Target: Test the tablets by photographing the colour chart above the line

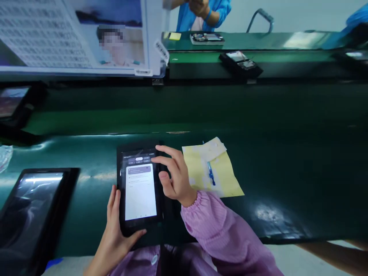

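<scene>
A black tablet (140, 195) with a lit screen lies on the green bench in front of me. Rows of small buttons show at its top, above a white panel. My left hand (116, 230) grips the tablet's lower left corner, thumb along the bottom edge and fingers against the side. Over the upper right of the screen hovers my right hand (175, 172), fingers spread and holding nothing; whether a fingertip touches the glass I cannot tell. Beside it lies a yellow paper sheet (230, 176) with a white slip (214, 149) and a blue pen (211, 174) on it.
Another dark-screened tablet (34, 207) lies at left. A large printed board (71, 38) stands at upper left. Further devices sit in a black holder (241, 65) and along the raised green shelf. Across the bench, a person in blue (212, 15) stands with hands raised.
</scene>
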A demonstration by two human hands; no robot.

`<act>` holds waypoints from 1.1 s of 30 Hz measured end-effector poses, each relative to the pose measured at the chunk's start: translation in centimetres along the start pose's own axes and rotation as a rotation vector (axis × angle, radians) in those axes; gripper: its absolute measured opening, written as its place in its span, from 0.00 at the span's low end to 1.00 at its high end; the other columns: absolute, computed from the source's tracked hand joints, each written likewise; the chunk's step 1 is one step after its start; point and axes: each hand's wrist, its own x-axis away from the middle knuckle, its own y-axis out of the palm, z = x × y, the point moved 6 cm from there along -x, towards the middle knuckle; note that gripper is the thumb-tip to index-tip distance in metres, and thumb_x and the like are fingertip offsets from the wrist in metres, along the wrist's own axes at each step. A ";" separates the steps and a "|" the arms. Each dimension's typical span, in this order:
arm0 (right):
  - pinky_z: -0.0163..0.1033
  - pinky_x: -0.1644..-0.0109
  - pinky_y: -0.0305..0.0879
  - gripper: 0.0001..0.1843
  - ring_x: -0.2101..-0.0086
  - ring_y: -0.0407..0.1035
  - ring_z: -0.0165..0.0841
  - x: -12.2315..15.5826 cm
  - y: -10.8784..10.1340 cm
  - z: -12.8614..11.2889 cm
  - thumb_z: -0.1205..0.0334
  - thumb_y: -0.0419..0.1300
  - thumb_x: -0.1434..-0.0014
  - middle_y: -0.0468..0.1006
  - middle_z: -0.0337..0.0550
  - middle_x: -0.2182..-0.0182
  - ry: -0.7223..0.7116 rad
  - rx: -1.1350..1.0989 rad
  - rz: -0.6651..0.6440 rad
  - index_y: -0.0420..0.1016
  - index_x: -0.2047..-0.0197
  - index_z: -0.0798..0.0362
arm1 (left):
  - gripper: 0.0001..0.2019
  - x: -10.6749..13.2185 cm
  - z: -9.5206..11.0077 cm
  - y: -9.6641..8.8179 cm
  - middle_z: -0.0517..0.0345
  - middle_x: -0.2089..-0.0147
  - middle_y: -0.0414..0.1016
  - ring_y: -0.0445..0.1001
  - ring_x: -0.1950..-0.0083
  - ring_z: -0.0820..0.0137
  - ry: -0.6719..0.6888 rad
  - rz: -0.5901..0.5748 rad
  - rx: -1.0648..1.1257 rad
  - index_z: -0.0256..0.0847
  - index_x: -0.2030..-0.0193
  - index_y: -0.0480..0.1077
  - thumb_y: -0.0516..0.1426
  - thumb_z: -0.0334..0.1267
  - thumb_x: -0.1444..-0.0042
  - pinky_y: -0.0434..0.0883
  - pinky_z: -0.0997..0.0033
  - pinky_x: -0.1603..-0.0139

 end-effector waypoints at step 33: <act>0.48 0.30 0.69 0.21 0.30 0.65 0.50 2.8 2.7 0.5 0.64 0.66 0.42 0.57 0.55 0.23 0.329 -0.082 -0.191 0.75 0.44 0.49 | 0.51 -27.7 3.1 4.0 0.23 0.31 0.65 0.71 0.31 0.32 0.171 0.206 0.147 0.25 0.28 0.56 0.59 0.67 0.45 0.68 0.29 0.31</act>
